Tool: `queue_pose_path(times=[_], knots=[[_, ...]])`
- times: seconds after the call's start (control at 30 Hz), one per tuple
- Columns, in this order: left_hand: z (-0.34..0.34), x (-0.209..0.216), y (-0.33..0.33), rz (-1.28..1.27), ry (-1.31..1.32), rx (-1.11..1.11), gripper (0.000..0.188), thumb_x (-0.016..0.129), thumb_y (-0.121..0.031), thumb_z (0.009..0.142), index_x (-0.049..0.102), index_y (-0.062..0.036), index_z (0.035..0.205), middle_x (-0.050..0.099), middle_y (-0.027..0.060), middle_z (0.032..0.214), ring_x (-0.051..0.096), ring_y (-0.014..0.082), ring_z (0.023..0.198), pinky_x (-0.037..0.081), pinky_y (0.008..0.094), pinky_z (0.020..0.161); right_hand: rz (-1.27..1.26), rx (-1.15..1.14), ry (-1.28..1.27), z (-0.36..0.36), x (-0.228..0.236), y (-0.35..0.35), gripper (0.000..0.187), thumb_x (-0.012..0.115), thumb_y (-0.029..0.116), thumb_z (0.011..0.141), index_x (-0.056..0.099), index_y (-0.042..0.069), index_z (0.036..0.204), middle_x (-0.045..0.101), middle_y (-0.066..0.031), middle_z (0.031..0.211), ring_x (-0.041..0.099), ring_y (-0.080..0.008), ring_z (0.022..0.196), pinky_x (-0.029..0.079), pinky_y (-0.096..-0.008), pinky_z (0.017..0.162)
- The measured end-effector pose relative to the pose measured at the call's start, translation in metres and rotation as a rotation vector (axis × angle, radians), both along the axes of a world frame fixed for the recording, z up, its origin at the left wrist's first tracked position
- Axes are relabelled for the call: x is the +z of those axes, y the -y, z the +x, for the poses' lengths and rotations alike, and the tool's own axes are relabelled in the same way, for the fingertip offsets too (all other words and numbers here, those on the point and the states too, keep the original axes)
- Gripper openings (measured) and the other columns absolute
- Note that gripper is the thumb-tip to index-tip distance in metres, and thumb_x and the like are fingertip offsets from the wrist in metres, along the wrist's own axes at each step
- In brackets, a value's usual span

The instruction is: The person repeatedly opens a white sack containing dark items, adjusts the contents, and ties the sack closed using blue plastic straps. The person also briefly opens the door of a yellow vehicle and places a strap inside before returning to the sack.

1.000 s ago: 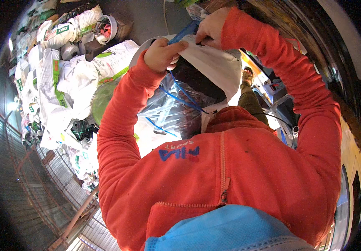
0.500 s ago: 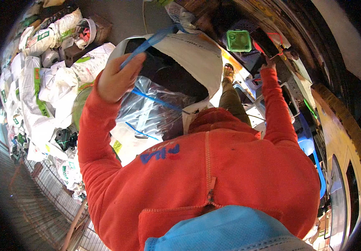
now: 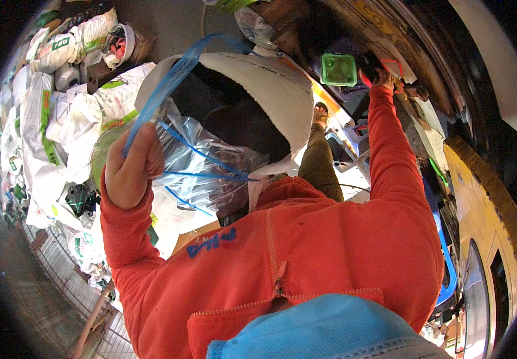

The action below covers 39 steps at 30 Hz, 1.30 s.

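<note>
My left hand is closed around a translucent blue plastic strip. The strip arches up from my fist and over the rim of a large white sack, whose wide mouth shows a dark inside. Crumpled clear plastic with thin blue bands lies beside that mouth, close to my left hand. Far to the right, my right arm is stretched out. My right hand is closed at a dark object, too shadowed to name, next to a green square container.
Full white sacks with green markings are piled on the left, near a white bucket of mixed scraps. A blue frame and a curved yellowish panel stand on the right. My foot is beside the white sack.
My left hand has moved left and down with the blue strip, which now arches higher. My right hand has reached farther, onto the dark object by the green container.
</note>
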<state>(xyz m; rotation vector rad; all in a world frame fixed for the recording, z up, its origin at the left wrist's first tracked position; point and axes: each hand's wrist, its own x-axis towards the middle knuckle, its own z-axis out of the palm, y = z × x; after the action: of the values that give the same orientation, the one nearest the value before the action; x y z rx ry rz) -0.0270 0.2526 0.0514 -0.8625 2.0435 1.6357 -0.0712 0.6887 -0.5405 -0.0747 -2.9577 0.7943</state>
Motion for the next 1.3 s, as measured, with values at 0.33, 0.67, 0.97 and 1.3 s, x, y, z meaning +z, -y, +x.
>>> queue_pose_path(times=[0.33, 0.67, 0.97, 1.3], knots=[[-0.016, 0.006, -0.007, -0.214, -0.238, -0.580, 0.035, 0.052, -0.036, 0.088, 0.054, -0.0047, 0.073, 0.042, -0.0036, 0.055, 0.039, 0.0050, 0.049, 0.030, 0.0239, 0.044, -0.946, 0.778, -0.415, -0.044, 0.454, 0.219, 0.058, 0.072, 0.016, 0.073, 0.048, 0.002, 0.123, 0.054, -0.0136, 0.117, 0.052, -0.0230, 0.107, 0.039, -0.0305, 0.092], [-0.017, -0.030, 0.045, 0.064, -0.436, -0.676, 0.022, 0.069, -0.021, 0.075, 0.057, -0.0045, 0.083, 0.049, -0.0012, 0.060, 0.046, 0.0069, 0.048, 0.034, 0.0229, 0.043, -0.430, 0.292, 0.416, 0.030, 0.613, 0.027, 0.017, 0.062, 0.004, 0.077, 0.065, 0.002, 0.094, 0.062, -0.0052, 0.087, 0.054, -0.0106, 0.074, 0.041, -0.0201, 0.065], [-0.066, -0.059, 0.037, 0.072, -0.444, -0.543, 0.028, 0.066, -0.025, 0.076, 0.055, -0.0038, 0.092, 0.035, -0.0007, 0.054, 0.034, 0.0099, 0.042, 0.032, 0.0262, 0.039, -0.252, 0.242, -0.462, 0.165, 0.731, 0.070, 0.015, 0.064, 0.011, 0.077, 0.066, 0.003, 0.090, 0.063, -0.0061, 0.082, 0.057, -0.0148, 0.072, 0.044, -0.0249, 0.065], [-0.114, -0.102, -0.001, -0.779, -0.732, -0.871, 0.049, 0.075, -0.032, 0.060, 0.059, -0.0096, 0.100, 0.063, 0.0128, 0.087, 0.062, 0.0244, 0.072, 0.048, 0.0354, 0.064, -0.047, 0.438, -0.390, 0.016, 0.534, 0.260, 0.017, 0.065, 0.024, 0.076, 0.068, 0.012, 0.088, 0.064, -0.0104, 0.083, 0.062, -0.0266, 0.075, 0.049, -0.0327, 0.069]])
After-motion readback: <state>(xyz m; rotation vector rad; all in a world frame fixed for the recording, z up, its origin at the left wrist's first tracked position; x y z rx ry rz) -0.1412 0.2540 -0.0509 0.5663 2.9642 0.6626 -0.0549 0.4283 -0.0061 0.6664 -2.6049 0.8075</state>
